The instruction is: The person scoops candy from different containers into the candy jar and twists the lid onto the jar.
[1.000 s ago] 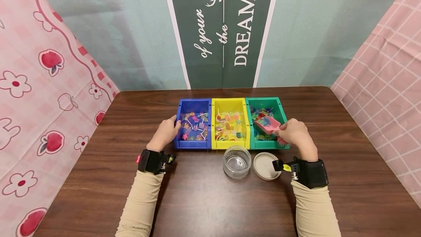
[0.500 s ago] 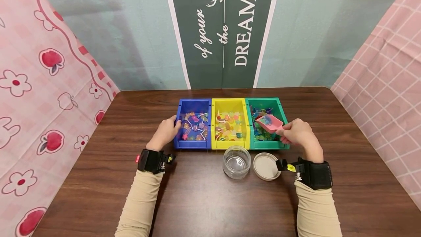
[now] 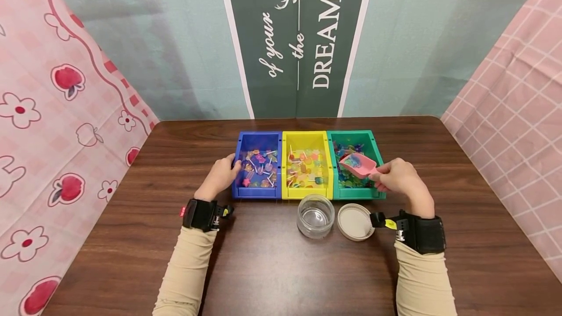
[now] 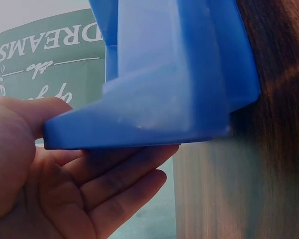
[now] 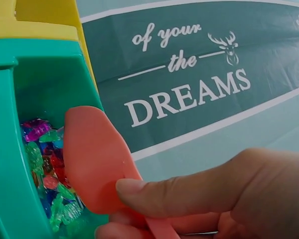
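My right hand [image 3: 399,177] grips the handle of a small pink scoop [image 3: 366,167], thumb on top in the right wrist view. The scoop is over the green bin [image 3: 359,194], and a few clear bluish pieces [image 3: 353,161] lie in its bowl. Below it in the bin are shiny translucent pieces [image 5: 65,211] in green, red, blue and purple. My left hand [image 3: 221,175] holds the left wall of the blue bin [image 3: 260,192], thumb over the rim and fingers stretched along the outside in the left wrist view. Lollipop-like and star-shaped pieces [image 3: 261,166] fill the blue bin's bottom.
Between the blue and green bins sits a yellow bin [image 3: 307,193] with similar small pieces. A clear glass jar [image 3: 315,216] stands in front of it, beside a round pale lid [image 3: 356,222] on the brown table [image 3: 281,277]. Printed cloths hang behind and at both sides.
The right hand has raised the scoop a little from the pieces and shifted slightly to the right, then the scoop edged back left. The left hand stays on the blue bin.
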A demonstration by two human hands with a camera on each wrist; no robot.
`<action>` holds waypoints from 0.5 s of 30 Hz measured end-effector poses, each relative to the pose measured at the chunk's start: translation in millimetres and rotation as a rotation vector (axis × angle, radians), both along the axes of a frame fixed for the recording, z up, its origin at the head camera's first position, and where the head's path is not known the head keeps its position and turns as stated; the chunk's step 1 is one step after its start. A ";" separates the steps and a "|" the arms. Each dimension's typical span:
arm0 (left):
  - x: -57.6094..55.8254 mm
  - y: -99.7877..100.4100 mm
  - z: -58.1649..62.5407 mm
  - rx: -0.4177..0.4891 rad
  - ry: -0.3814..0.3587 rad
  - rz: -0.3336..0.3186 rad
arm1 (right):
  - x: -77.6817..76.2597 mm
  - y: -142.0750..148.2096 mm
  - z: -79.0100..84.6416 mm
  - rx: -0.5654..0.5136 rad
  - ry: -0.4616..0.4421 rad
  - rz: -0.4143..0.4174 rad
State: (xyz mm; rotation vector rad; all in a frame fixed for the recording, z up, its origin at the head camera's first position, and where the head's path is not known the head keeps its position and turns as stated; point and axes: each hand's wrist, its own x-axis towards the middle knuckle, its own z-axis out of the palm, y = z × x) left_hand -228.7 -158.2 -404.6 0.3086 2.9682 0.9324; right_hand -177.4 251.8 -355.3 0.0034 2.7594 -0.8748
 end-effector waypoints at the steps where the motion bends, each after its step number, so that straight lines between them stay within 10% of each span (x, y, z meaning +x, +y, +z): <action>1: 0.1 -0.2 -0.1 0.000 0.001 -0.001 | 0.6 1.2 0.0 -0.012 0.003 0.006; 15: 0.2 -0.2 0.1 -0.004 0.020 -0.004 | 7.5 26.3 1.5 -0.103 0.054 0.102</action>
